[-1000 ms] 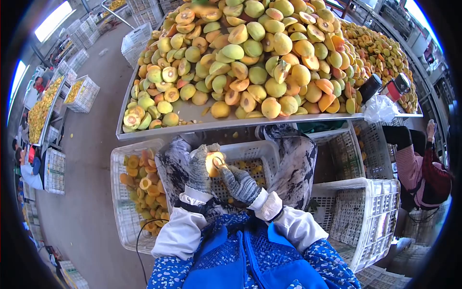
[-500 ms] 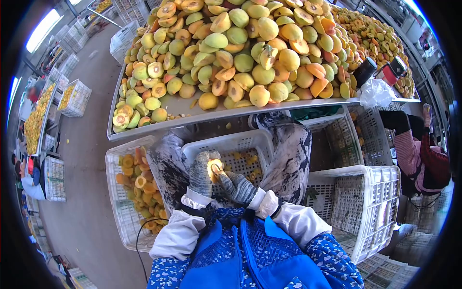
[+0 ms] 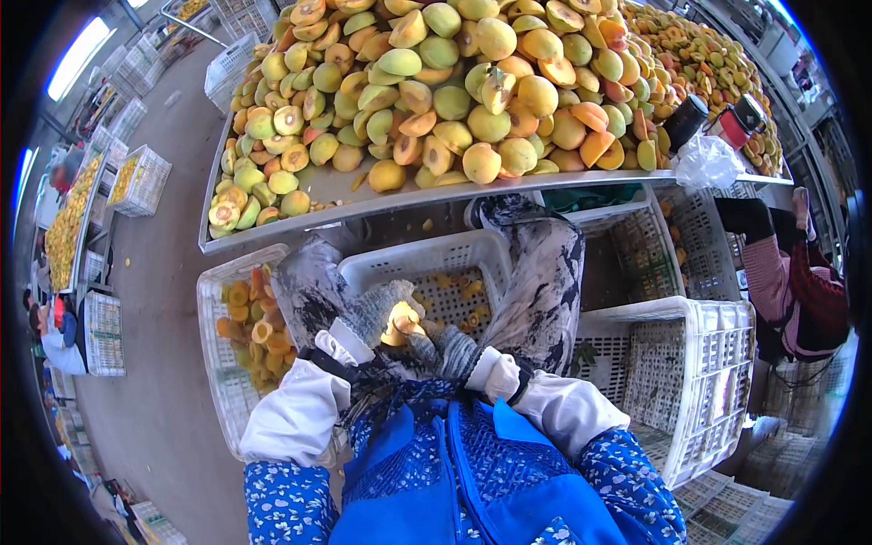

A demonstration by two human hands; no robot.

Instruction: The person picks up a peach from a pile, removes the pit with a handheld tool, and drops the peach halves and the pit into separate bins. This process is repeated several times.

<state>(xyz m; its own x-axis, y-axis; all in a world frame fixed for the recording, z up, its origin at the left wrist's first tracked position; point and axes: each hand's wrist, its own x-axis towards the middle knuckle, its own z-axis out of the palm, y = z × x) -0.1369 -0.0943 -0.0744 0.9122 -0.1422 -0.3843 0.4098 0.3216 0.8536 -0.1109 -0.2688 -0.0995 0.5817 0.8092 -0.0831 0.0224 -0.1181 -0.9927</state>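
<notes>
My left hand (image 3: 374, 313), in a grey knit glove, grips a yellow peach half (image 3: 401, 323) over the white crate (image 3: 418, 257) between my knees. My right hand (image 3: 439, 348), gloved too, presses against the peach's cut face from the right; a small tool in it cannot be made out clearly. Peach pits and scraps lie in the crate below. A big heap of whole and halved peaches (image 3: 454, 82) covers the metal table (image 3: 309, 221) just ahead.
A white crate (image 3: 221, 363) at my left knee holds halved peaches. More white crates (image 3: 690, 363) stand to the right. A person's leg and sleeve (image 3: 790, 272) are at the far right. Two jars and a plastic bag (image 3: 707, 163) sit on the table's right edge.
Both hands with the peach half have drawn lower and closer to my body. My left arm has swung out to the left. The view has tilted down slightly.
</notes>
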